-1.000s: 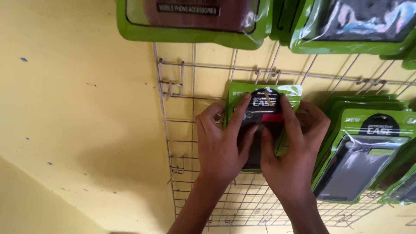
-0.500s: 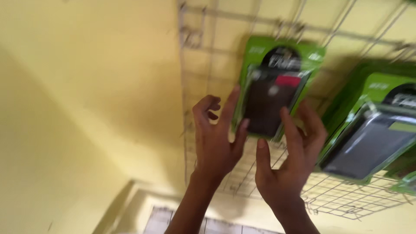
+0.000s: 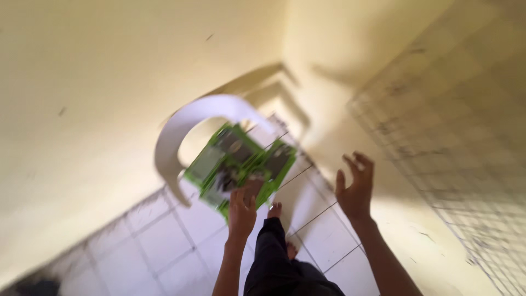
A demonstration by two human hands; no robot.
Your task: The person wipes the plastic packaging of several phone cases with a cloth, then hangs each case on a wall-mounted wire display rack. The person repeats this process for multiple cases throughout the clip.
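The view is blurred. A pile of green packages with dark fronts (image 3: pixel 241 161) lies on the seat of a white plastic chair (image 3: pixel 172 137). My left hand (image 3: pixel 241 211) reaches down to the near edge of that pile and its fingertips touch a package; the blur hides whether they grip it. My right hand (image 3: pixel 356 189) hangs in the air to the right, fingers spread, holding nothing. My leg in dark trousers (image 3: pixel 274 257) and a bare foot (image 3: pixel 275 209) show below, between the two arms.
A wire grid panel (image 3: pixel 438 142) covers the yellow wall on the right. The floor has pale tiles (image 3: pixel 164 235) with dark joints. A yellow wall (image 3: pixel 109 66) stands behind the chair.
Both hands left the package hung on the wire grid. The view swung down from the grid to the chair and floor. My left hand dropped to the pile of packages.
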